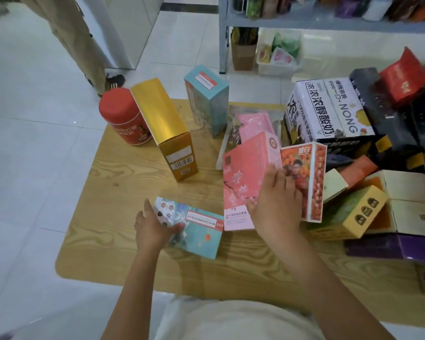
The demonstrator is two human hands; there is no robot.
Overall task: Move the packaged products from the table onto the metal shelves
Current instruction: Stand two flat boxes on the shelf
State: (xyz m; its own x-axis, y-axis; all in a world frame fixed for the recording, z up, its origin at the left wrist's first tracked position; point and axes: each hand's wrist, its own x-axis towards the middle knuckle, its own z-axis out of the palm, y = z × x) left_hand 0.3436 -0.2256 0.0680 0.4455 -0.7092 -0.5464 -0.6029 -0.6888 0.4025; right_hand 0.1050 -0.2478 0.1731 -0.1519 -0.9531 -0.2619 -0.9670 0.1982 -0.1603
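Fingers (148, 208) of the left hand (152, 229) wrap round the left end of a teal box (199, 229) that lies flat on the tabletop (123, 256), towards its near edge. The thumb is curled over the printed top face and the other fingers reach along the far end, so the hand grips the box.

The right hand (277, 204) is spread with fairly straight fingers. Its thumb rests on the lower part of a pink box (243, 177), and its other fingers lie across the front of an orange box (312, 182), which stands just beside the pink one and touches it. It presses on both rather than closing round either (nothing shows a finger hooked behind them).

Near the far left corner a red canister (123, 119) stands against a tall gold box (165, 126). A second teal box (206, 99) stands upright at the far edge. A pink pouch (253, 121) lies flat behind the pink box.

Along the right edge the products are heaped: a white carton (329, 109) with black lettering, dark boxes, and a yellow and green box (349, 212).

Beyond the tabletop stand the metal shelves (304, 20), already holding packages, with a white bin (277, 67) on the floor beneath.
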